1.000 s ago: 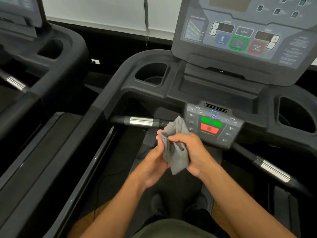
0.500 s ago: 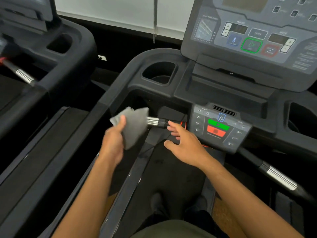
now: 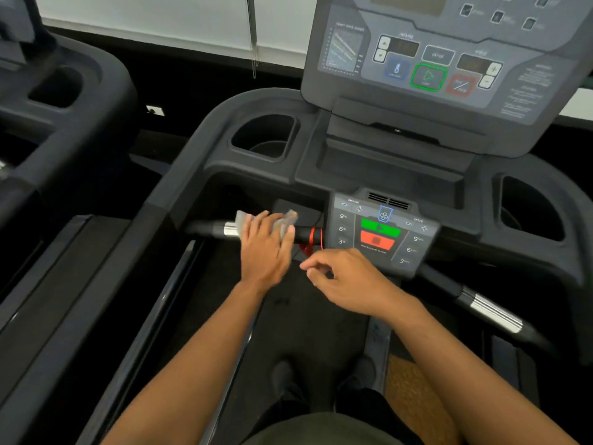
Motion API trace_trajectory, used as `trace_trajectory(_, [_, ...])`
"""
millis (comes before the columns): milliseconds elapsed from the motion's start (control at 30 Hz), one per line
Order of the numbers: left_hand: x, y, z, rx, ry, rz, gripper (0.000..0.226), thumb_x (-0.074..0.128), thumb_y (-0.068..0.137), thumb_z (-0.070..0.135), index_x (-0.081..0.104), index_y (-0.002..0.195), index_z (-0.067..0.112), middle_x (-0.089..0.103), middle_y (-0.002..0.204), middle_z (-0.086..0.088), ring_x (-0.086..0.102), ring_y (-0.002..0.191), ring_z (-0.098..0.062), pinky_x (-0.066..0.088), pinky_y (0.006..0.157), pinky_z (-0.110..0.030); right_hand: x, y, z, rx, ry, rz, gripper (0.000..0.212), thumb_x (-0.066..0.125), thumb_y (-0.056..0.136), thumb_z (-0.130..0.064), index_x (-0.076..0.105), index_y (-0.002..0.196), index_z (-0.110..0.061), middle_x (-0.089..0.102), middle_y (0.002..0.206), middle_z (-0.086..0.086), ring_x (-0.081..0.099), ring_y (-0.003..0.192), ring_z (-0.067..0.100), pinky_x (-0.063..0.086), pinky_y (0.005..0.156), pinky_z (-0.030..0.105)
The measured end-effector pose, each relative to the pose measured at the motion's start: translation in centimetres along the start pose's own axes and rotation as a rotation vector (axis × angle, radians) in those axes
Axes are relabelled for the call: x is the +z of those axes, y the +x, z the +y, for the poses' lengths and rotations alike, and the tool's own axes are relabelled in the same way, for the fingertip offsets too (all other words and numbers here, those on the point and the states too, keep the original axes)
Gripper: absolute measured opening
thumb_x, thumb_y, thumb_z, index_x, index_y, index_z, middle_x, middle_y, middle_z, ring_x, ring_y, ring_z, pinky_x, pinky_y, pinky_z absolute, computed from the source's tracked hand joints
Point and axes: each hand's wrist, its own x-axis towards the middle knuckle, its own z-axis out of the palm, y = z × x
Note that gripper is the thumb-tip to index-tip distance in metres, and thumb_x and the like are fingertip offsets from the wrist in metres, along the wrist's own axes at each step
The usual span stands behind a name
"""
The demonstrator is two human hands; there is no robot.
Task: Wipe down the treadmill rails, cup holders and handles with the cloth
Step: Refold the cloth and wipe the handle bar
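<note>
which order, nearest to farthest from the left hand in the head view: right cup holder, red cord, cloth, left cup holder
1. cloth, under the left hand on the handle
2. red cord, just to its right
3. left cup holder, ahead, beyond the handle
4. right cup holder, far right

One camera only, worn on the person's head — it looks forward and down, close over the treadmill console (image 3: 382,232); wide-angle, so the neighbouring treadmill (image 3: 64,123) creeps in at left.
</note>
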Motion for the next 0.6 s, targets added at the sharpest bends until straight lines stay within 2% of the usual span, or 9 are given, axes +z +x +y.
trace_trajectory(100, [2.7, -1.3, 3.4, 0.117, 0.098, -0.002, 0.055, 0.022, 0.112, 0.045, 0.044, 0.159, 0.028, 0.054, 0.153, -0.001, 0.035, 0.155, -0.028, 0.013, 0.13, -0.051, -0.4, -0.2, 0.2, -0.01, -0.014, -0.024, 0.023, 0.058, 0.096, -0.034, 0.076, 0.11, -0.033, 0.075, 0.09, -0.014, 0.063, 0.076, -0.003, 0.051, 0.079, 0.022])
trace_trajectory(200, [2.9, -1.6, 2.5, 0.228, 0.2, 0.005, 0.057, 0.025, 0.112, 0.041, 0.029, 0.166, 0.023, 0.044, 0.163, -0.002, 0.027, 0.159, -0.028, 0.011, 0.131, -0.052, -0.4, -0.2, 0.2, -0.016, -0.014, -0.017, 0.023, 0.057, 0.096, -0.035, 0.075, 0.11, -0.035, 0.074, 0.086, -0.013, 0.063, 0.075, -0.003, 0.052, 0.077, 0.022])
trace_trajectory(267, [1.8, -1.4, 0.6, 0.279, 0.204, -0.003, 0.055, 0.027, 0.112, 0.04, 0.031, 0.165, 0.025, 0.046, 0.161, -0.001, 0.031, 0.157, -0.026, 0.017, 0.13, -0.051, -0.4, -0.1, 0.3, -0.011, -0.026, -0.016, 0.023, 0.056, 0.096, -0.035, 0.074, 0.11, -0.035, 0.073, 0.084, -0.013, 0.063, 0.076, -0.001, 0.053, 0.077, 0.025])
trace_trajectory(367, [-0.2, -0.4, -3.4, 0.093, 0.14, 0.072, 0.049, 0.033, 0.111, 0.042, 0.051, 0.148, 0.015, 0.059, 0.145, -0.008, 0.048, 0.143, -0.03, 0.027, 0.126, -0.05, -0.6, -0.2, 0.5, -0.001, -0.04, -0.016, 0.024, 0.055, 0.096, -0.034, 0.075, 0.11, -0.033, 0.073, 0.089, -0.015, 0.063, 0.079, 0.0, 0.053, 0.08, 0.028])
trace_trajectory(433, [-2.2, 0.1, -7.1, -0.064, 0.147, 0.124, 0.053, 0.03, 0.11, 0.043, 0.06, 0.137, 0.009, 0.064, 0.134, -0.014, 0.054, 0.133, -0.034, 0.031, 0.122, -0.051, -0.8, -0.3, 0.7, 0.006, -0.029, -0.013, 0.024, 0.055, 0.098, -0.033, 0.075, 0.111, -0.033, 0.073, 0.089, -0.016, 0.063, 0.08, -0.003, 0.051, 0.078, 0.023])
trace_trajectory(533, [-3.9, 1.0, -11.7, -0.12, 0.206, 0.046, 0.06, 0.016, 0.111, 0.05, 0.063, 0.135, 0.02, 0.067, 0.128, -0.004, 0.055, 0.131, -0.025, 0.028, 0.124, -0.045, -1.0, -0.5, 1.2, 0.023, 0.0, 0.003, 0.023, 0.056, 0.098, -0.033, 0.075, 0.112, -0.032, 0.07, 0.083, -0.02, 0.061, 0.077, -0.007, 0.048, 0.074, 0.017])
trace_trajectory(600, [-3.4, 1.6, -11.9, -0.154, 0.201, 0.013, 0.067, 0.007, 0.11, 0.055, 0.064, 0.132, 0.027, 0.066, 0.127, 0.001, 0.053, 0.131, -0.02, 0.023, 0.126, -0.044, -1.0, -0.7, 1.5, 0.036, 0.019, 0.012, 0.023, 0.057, 0.098, -0.033, 0.075, 0.111, -0.032, 0.069, 0.08, -0.021, 0.062, 0.076, -0.007, 0.047, 0.072, 0.016])
